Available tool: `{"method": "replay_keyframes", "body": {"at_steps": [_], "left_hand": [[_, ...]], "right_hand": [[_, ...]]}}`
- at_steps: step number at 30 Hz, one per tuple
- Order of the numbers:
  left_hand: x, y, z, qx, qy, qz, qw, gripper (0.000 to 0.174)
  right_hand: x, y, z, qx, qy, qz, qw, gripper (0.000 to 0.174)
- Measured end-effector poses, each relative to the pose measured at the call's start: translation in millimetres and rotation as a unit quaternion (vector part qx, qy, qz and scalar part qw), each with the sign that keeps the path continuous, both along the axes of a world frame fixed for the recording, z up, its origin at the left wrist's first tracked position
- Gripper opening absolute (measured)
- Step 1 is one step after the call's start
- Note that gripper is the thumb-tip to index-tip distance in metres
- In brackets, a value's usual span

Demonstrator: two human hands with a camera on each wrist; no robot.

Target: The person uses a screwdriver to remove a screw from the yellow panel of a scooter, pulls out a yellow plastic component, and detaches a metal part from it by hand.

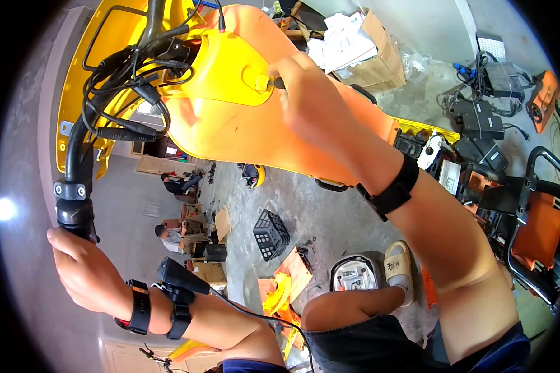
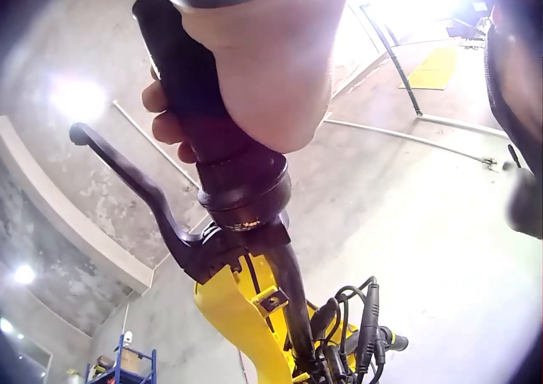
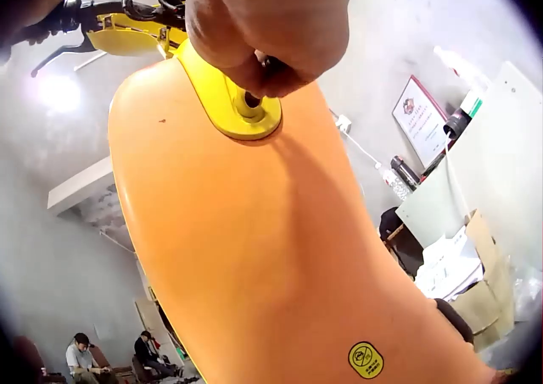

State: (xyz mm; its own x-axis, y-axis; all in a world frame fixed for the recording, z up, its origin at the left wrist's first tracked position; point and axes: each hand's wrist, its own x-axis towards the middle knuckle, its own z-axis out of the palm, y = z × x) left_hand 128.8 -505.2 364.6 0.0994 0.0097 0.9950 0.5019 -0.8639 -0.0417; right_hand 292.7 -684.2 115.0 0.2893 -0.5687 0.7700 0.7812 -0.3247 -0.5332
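Note:
My left hand (image 1: 87, 273) is wrapped round the black handlebar grip (image 2: 199, 96), with the brake lever (image 2: 140, 180) beside it. The right hand (image 1: 305, 93) pinches a small dark piece (image 1: 279, 82) at the round yellow boss (image 1: 259, 81) on the yellow cover. In the right wrist view the right hand (image 3: 270, 28) hangs over the hole (image 3: 251, 101) in that boss, and its curled fingers hide most of the piece. Behind the cover stretches the long orange seat (image 3: 246, 223). Black cables (image 1: 130, 93) are bundled by the handlebar.
On the floor are a black crate (image 1: 271, 235), a yellow helmet (image 1: 252, 176) and orange and yellow parts (image 1: 286, 283). A cardboard box (image 1: 382, 56) with papers stands beyond the seat. Black electrical units (image 1: 479, 118) and a metal frame lie at the right. Two people sit farther off.

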Motion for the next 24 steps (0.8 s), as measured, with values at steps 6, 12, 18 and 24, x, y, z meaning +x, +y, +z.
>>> {"method": "replay_keyframes", "body": {"at_steps": [6,12,18,24], "left_hand": [[2,0,0,-0.004,-0.006,-0.001,1.000,0.068],[0,0,0,0.009,0.003,-0.007,1.000,0.067],[0,-3,-1,0.012,0.003,-0.006,1.000,0.066],[0,-2,0,0.016,-0.002,0.014,1.000,0.066]], "right_hand": [[-12,-2,5,-0.007,0.163,-0.004,0.987,0.012],[-2,-6,2,-0.042,0.171,0.096,0.980,0.010],[-1,-7,1,-0.041,0.057,-0.005,0.998,0.014],[3,0,-2,0.097,0.082,0.136,0.982,0.021]]}}
